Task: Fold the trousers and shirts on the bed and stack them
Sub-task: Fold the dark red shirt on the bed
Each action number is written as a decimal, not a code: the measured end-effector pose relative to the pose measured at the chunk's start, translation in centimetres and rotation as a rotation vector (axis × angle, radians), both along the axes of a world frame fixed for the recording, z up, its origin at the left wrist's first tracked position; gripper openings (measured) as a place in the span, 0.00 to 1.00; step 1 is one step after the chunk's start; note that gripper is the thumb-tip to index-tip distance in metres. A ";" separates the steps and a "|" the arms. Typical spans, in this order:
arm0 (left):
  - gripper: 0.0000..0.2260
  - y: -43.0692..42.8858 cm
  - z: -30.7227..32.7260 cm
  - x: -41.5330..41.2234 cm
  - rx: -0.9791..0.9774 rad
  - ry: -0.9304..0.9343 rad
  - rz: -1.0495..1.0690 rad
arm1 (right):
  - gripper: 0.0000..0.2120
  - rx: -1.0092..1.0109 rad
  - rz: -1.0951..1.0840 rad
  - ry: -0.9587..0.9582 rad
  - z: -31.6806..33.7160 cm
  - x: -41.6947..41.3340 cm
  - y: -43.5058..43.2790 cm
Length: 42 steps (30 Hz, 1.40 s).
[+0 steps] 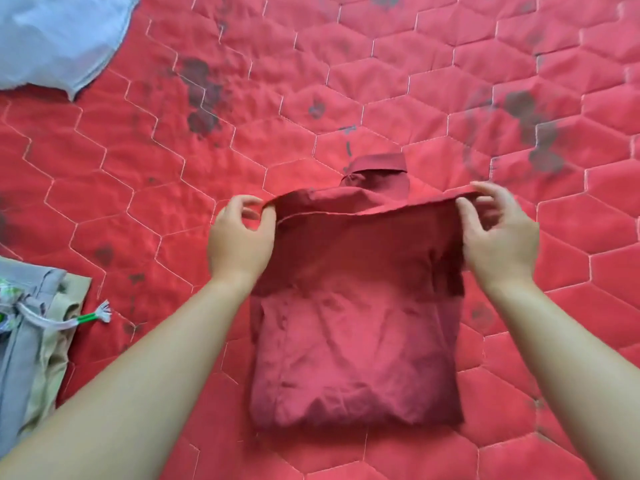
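Garment: dark red collared fabric shirt, partly folded, on red hexagon-quilted bedspread
Left hand: pinches the lifted edge's left corner
Right hand: pinches its right corner

Both bare forearms extended forward, backs of hands up. Left hand and right hand level, each pinching thumb-to-fingers one end of the raised fold of the dark red cloth shirt.

No readable text, labels, brands, numbers or signs anywhere in view.
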<state>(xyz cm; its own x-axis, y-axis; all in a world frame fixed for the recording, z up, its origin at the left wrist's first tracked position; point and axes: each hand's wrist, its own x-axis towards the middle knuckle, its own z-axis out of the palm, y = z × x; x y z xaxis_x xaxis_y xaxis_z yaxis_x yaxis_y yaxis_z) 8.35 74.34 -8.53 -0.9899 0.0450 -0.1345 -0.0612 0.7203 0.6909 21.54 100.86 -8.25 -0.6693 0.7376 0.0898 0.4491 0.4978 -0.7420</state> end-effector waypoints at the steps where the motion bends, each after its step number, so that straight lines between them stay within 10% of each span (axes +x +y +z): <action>1: 0.16 0.5 -0.1 -0.7 0.008 -0.034 0.016 | 0.18 -0.016 0.006 0.000 0.0 -1.0 0.5; 11: 0.43 1.8 -4.4 0.6 -0.314 -0.115 -0.247 | 0.43 -0.126 0.002 -0.376 -5.2 0.8 -1.6; 20: 0.16 2.6 -2.4 -1.0 -0.076 0.160 -0.298 | 0.19 -0.010 -0.034 0.022 -2.1 -0.6 -1.4; 25: 0.32 4.8 -1.3 -2.1 -0.544 0.172 -0.326 | 0.25 0.201 0.033 -0.240 -0.8 -3.8 -0.5; 29: 0.27 4.3 -2.6 4.5 -0.526 0.352 -0.669 | 0.24 0.297 0.310 -0.223 -2.7 -0.5 -4.9; 33: 0.26 1.0 -5.9 8.8 -0.637 0.075 -0.844 | 0.25 0.250 0.564 -0.552 -5.8 4.1 -6.9; 42: 0.22 -3.8 -1.7 15.1 -0.435 0.101 -0.856 | 0.14 0.212 0.714 -0.316 -2.1 11.3 -9.7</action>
